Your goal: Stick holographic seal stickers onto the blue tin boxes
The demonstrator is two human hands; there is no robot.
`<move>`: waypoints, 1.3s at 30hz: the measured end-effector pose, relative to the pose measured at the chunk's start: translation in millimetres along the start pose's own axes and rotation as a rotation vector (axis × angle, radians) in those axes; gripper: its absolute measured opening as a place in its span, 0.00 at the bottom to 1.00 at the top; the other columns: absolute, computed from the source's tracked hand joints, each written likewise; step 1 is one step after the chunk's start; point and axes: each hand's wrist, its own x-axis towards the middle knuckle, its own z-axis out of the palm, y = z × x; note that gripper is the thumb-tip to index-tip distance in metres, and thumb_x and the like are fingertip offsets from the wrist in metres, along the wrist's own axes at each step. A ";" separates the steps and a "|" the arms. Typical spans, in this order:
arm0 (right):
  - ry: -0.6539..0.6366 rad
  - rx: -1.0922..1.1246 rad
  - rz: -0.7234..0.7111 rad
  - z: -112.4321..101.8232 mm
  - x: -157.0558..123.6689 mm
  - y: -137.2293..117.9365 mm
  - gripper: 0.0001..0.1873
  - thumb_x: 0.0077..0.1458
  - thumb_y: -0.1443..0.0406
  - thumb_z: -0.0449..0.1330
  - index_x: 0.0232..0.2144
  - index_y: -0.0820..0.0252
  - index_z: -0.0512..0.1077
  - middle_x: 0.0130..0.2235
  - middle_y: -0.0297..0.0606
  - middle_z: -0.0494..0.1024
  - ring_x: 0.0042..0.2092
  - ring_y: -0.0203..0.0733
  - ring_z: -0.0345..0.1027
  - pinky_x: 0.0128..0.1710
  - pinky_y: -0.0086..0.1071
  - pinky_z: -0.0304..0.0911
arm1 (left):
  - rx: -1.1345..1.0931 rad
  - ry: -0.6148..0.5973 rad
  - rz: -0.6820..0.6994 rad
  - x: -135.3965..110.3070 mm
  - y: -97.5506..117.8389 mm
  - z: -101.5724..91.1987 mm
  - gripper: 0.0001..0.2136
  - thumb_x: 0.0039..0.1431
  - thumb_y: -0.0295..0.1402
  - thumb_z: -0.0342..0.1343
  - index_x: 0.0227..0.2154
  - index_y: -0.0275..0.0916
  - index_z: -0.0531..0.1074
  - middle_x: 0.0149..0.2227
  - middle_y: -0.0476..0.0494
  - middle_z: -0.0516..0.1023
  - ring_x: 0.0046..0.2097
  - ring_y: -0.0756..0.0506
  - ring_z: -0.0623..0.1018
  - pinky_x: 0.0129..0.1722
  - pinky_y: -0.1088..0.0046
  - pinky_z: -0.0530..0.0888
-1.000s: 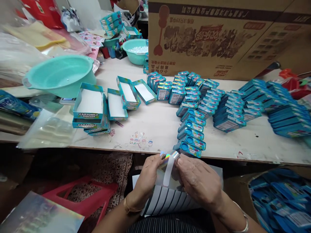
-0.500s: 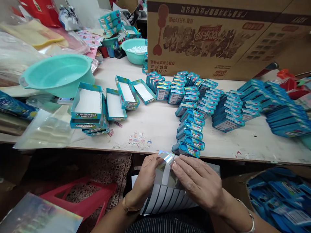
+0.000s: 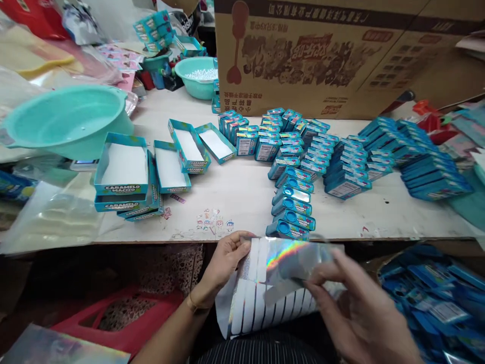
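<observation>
My left hand (image 3: 229, 258) pinches the upper left edge of a shiny holographic sticker sheet (image 3: 248, 308) above my lap. The sheet has rows of pale strips with dark gaps and a rainbow glare on its upper part. Over its right side is my right hand (image 3: 352, 298), blurred by motion. Between its thumb and fingers is a thin translucent sticker strip (image 3: 280, 292), whose free end points left over the sheet. Just beyond, at the table's front edge, begins a row of small blue candy boxes (image 3: 288, 230) with round windows.
More blue boxes (image 3: 346, 184) stand in rows farther back, before a large carton (image 3: 303, 96). Open trays (image 3: 125, 187) and a turquoise basin (image 3: 68, 121) are at the left. A red stool (image 3: 87, 323) stands below left; a container of blue boxes (image 3: 439, 303) is below right.
My right hand has moved right, away from my left, and a strip now hangs from its fingers. The sheet's upper part has come into view. The camera has turned slightly right.
</observation>
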 end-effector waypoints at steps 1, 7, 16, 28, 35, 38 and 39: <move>0.057 0.049 0.104 -4.2 0.8 -4.4 0.35 0.61 0.71 0.58 0.67 0.44 0.56 0.32 0.31 0.77 0.31 0.38 0.73 0.32 0.31 0.73 | 0.089 -0.062 0.008 2.1 -0.7 -4.4 0.13 0.54 0.40 0.63 0.36 0.35 0.78 0.26 0.50 0.74 0.27 0.52 0.69 0.29 0.78 0.65; 0.369 0.282 0.452 10.4 23.1 2.5 0.36 0.58 0.65 0.65 0.65 0.47 0.58 0.32 0.30 0.75 0.34 0.37 0.71 0.35 0.30 0.71 | 0.774 -0.623 0.217 -9.4 2.3 6.6 0.12 0.61 0.25 0.49 0.38 0.37 0.79 0.38 0.42 0.82 0.41 0.45 0.79 0.45 0.69 0.73; 0.513 0.255 0.528 50.9 39.7 27.3 0.35 0.57 0.64 0.64 0.64 0.51 0.59 0.32 0.30 0.73 0.34 0.37 0.71 0.38 0.33 0.71 | 0.937 -0.136 0.768 -18.4 -21.1 0.9 0.38 0.66 0.23 0.44 0.70 0.36 0.26 0.32 0.47 0.79 0.32 0.46 0.79 0.37 0.69 0.79; 0.482 0.302 0.580 59.0 40.3 35.8 0.33 0.58 0.66 0.64 0.63 0.52 0.60 0.31 0.30 0.73 0.34 0.38 0.72 0.33 0.33 0.72 | 0.921 -0.202 0.672 12.2 -14.7 15.6 0.41 0.65 0.24 0.45 0.69 0.37 0.22 0.34 0.45 0.79 0.32 0.45 0.78 0.35 0.66 0.79; 0.465 0.289 0.603 58.6 41.9 37.8 0.32 0.58 0.66 0.63 0.63 0.52 0.61 0.31 0.30 0.73 0.33 0.38 0.71 0.35 0.34 0.72 | 0.938 -0.237 0.614 19.6 -20.1 19.6 0.41 0.64 0.23 0.46 0.69 0.36 0.22 0.35 0.44 0.79 0.34 0.44 0.79 0.37 0.66 0.78; 0.462 0.212 0.593 61.1 38.6 42.2 0.32 0.59 0.65 0.63 0.63 0.53 0.61 0.32 0.30 0.74 0.33 0.37 0.72 0.36 0.34 0.72 | 0.973 -0.284 0.563 24.2 -23.2 21.6 0.41 0.63 0.24 0.46 0.70 0.36 0.26 0.38 0.41 0.80 0.36 0.42 0.80 0.39 0.64 0.78; 0.455 0.184 0.595 61.8 36.7 43.7 0.31 0.59 0.65 0.62 0.63 0.52 0.61 0.32 0.31 0.74 0.33 0.37 0.72 0.37 0.34 0.72 | 0.980 -0.300 0.546 25.8 -24.1 22.1 0.40 0.63 0.24 0.47 0.71 0.36 0.28 0.39 0.40 0.80 0.36 0.41 0.80 0.39 0.63 0.78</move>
